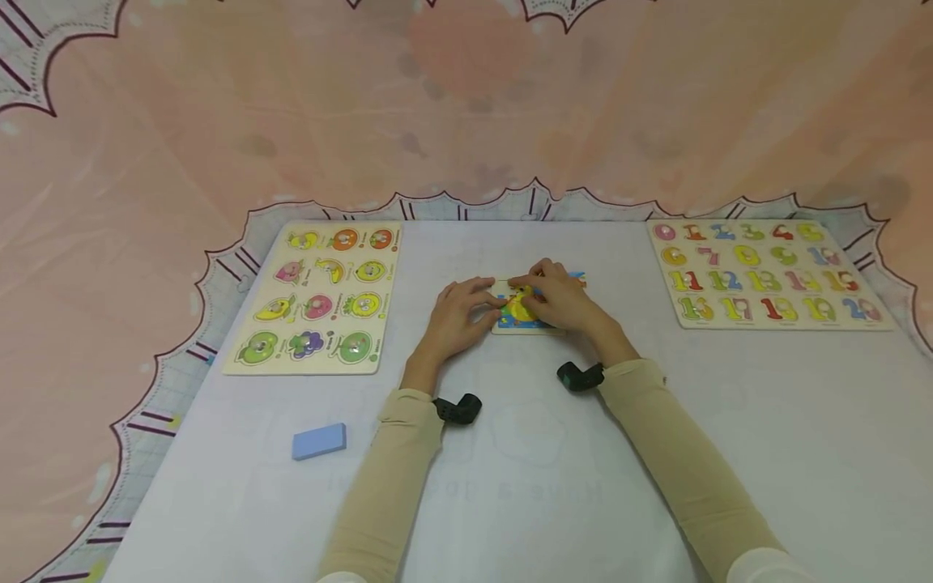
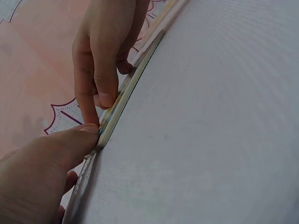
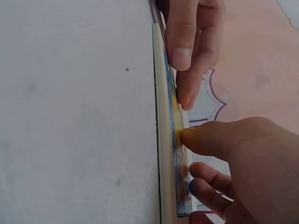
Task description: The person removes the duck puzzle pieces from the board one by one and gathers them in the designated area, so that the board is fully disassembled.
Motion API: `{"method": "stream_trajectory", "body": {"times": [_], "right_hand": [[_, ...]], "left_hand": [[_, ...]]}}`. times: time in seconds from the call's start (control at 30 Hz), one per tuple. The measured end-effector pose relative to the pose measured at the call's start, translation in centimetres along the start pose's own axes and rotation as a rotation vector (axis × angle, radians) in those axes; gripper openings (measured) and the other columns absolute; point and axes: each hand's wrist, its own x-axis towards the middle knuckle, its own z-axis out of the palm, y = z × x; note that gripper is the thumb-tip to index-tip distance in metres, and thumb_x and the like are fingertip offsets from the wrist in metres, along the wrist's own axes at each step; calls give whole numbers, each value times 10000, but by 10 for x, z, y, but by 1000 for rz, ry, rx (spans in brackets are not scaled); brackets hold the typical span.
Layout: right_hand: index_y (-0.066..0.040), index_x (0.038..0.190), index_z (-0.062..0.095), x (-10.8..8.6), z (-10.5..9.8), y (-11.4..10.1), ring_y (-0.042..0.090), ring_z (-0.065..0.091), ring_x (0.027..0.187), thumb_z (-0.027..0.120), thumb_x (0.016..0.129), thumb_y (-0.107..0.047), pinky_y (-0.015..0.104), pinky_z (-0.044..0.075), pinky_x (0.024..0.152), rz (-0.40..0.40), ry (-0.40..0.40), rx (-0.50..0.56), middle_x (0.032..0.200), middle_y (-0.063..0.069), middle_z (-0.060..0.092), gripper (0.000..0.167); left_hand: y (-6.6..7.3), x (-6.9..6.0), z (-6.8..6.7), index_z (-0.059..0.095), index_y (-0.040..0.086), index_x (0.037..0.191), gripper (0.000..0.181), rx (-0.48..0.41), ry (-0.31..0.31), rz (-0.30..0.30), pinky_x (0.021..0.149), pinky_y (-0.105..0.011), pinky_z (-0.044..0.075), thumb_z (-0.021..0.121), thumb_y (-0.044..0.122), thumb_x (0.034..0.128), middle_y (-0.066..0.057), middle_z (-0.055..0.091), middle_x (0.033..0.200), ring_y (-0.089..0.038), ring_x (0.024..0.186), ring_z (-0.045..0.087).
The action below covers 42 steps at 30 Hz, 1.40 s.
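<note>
A small picture puzzle board (image 1: 503,329) with a yellow figure on blue lies flat on the table between both hands. My left hand (image 1: 457,317) holds its left end with thumb and fingers; in the left wrist view the thumb (image 2: 77,140) meets the board's corner. Over the right part arches my right hand (image 1: 563,301), thumb and fingers on a picture piece. In the right wrist view that puzzle piece (image 3: 182,200) lies on the pale board edge (image 3: 161,126), one end standing free. The right palm hides much of the picture.
A fruit puzzle board (image 1: 321,283) lies at the left, a number puzzle board (image 1: 773,279) at the back right. The blue block (image 1: 319,442) sits near the left forearm. Wrist cameras (image 1: 459,410) stick out inward from both wrists. A patterned cloth hangs behind the white table (image 1: 510,518).
</note>
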Motion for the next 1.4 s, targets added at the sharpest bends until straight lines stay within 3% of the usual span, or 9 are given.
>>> {"method": "stream_trajectory", "body": {"times": [0.3, 0.7, 1.13, 1.4], "right_hand": [[-143, 1263, 591, 1, 2, -2, 331, 434, 1068, 541, 925, -152, 501, 413, 874, -19, 30, 19, 1215, 191, 470, 342], [-152, 1237, 584, 2, 7, -1, 390, 356, 1186, 518, 926, -124, 594, 327, 930, 33, 51, 97, 1311, 219, 384, 318], [-142, 1222, 573, 2, 5, -1, 389, 334, 1232, 529, 920, -77, 609, 305, 978, 38, 44, 164, 1336, 216, 378, 313], [-148, 1248, 555, 1, 6, 3, 346, 373, 1174, 522, 928, -79, 566, 324, 969, 20, 45, 195, 1313, 182, 433, 329]], "left_hand": [[-1, -1, -1, 713, 206, 1048, 191, -6, 7, 3, 1164, -505, 162, 624, 301, 908, -24, 502, 1408, -217, 1356, 396], [-2, -1, 0, 715, 209, 1050, 190, -15, 6, 0, 1161, -512, 168, 638, 297, 900, -24, 508, 1403, -223, 1355, 399], [-1, 0, 0, 717, 221, 1062, 206, -10, 2, -3, 1158, -514, 170, 654, 309, 887, -23, 517, 1394, -221, 1352, 402], [0, 0, 0, 714, 221, 1068, 213, -6, -4, -7, 1156, -521, 170, 649, 319, 890, -24, 510, 1401, -225, 1356, 395]]}}
